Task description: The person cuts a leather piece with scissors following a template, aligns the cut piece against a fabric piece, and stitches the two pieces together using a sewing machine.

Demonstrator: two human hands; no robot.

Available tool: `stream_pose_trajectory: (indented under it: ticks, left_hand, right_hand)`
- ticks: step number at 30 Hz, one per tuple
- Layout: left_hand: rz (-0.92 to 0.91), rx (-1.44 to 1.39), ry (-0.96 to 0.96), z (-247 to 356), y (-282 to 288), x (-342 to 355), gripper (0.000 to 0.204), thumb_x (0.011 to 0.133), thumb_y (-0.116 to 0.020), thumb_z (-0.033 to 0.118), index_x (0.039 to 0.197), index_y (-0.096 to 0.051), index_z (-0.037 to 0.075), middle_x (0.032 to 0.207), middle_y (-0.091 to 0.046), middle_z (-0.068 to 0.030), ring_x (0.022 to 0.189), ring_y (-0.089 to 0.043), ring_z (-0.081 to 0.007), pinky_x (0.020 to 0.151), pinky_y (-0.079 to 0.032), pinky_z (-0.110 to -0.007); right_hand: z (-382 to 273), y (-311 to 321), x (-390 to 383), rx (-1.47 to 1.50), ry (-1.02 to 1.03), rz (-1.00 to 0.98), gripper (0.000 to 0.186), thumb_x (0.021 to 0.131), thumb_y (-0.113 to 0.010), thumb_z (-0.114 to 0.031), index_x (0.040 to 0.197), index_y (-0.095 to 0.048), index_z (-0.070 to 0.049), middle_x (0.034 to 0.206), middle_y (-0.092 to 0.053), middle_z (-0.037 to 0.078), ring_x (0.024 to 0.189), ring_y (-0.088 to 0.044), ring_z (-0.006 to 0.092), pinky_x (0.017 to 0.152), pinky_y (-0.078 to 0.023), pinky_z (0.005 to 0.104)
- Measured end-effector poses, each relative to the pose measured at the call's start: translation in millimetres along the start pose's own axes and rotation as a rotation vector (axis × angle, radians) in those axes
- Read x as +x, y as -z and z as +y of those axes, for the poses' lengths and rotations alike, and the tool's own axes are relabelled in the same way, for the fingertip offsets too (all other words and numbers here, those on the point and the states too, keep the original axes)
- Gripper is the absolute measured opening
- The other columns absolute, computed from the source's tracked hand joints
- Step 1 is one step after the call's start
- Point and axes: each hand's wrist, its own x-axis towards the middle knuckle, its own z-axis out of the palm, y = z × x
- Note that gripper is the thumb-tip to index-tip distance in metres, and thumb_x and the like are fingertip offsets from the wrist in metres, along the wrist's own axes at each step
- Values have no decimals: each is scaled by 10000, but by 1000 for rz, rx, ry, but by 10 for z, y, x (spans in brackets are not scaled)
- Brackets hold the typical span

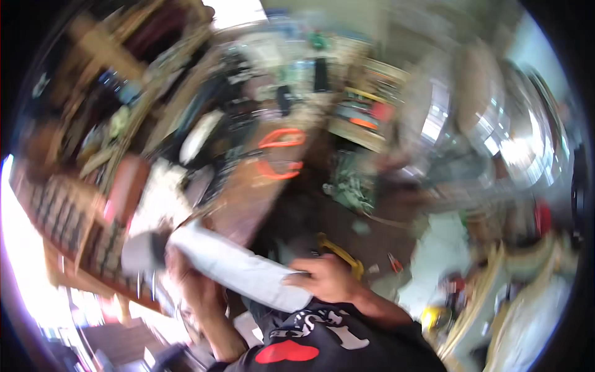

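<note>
A long whitish-grey strip (235, 260), flat-looking with a slightly uneven edge, lies slantwise in front of my dark shirt; motion blur hides its material. My left hand (189, 276) is closed on its left end from below. Near the right end, my right hand (325, 279) has its fingers curled over the strip, and a small dark spot shows at the fingertips. A grey rounded block (144, 251) sits just left of my left hand; whether it touches the hand I cannot tell.
Beyond the strip runs a cluttered wooden bench (245, 201) with two orange loop-shaped pieces (282, 137) on it. A wooden box of tools (362, 118) stands farther back. Clear-wrapped bulky items (465, 118) fill the right. A yellow tool (341, 255) lies beyond my right hand.
</note>
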Motion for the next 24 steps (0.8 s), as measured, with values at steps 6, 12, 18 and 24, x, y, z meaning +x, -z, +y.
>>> stream_pose_trajectory:
  ticks: [6, 12, 18, 24]
  left_hand:
    - [179, -103, -36, -134, 561, -110, 176, 1025, -690, 173, 1135, -691, 35, 990, -716, -34, 836, -665, -123, 789, -551, -278]
    - [262, 57, -90, 21, 894, -602, 186, 1028, -691, 185, 1110, -690, 18, 971, -724, -43, 887, -680, -115, 813, -560, -302]
    - [273, -73, -117, 248, 1084, -1009, 210, 1038, -688, 194, 1147, -698, 14, 1002, -712, 6, 914, -633, -50, 813, -512, -231]
    - [391, -121, -358, 435, 1497, -1406, 249, 1032, -696, 190, 1199, -685, 6, 1031, -719, -13, 1002, -631, -78, 908, -504, -256]
  right_hand:
    - [-38, 34, 124, -365, -223, -231, 275, 877, -834, -293, 924, -736, -40, 690, -623, 198, 576, -587, 349, 600, -505, 398]
    - [-184, -618, 660, 3, -4, -358, 303, 896, -804, -112, 1153, -729, 30, 846, -727, 68, 747, -658, 132, 685, -532, 278]
    - [-471, -1196, 1242, -74, 117, -854, 602, 882, -823, -26, 1437, -591, -5, 1225, -691, 123, 1011, -660, 180, 857, -545, 304]
    - [-549, -2010, 1250, -209, 331, -1047, 128, 936, -780, -84, 999, -738, 19, 742, -604, -17, 688, -513, 89, 650, -468, 271]
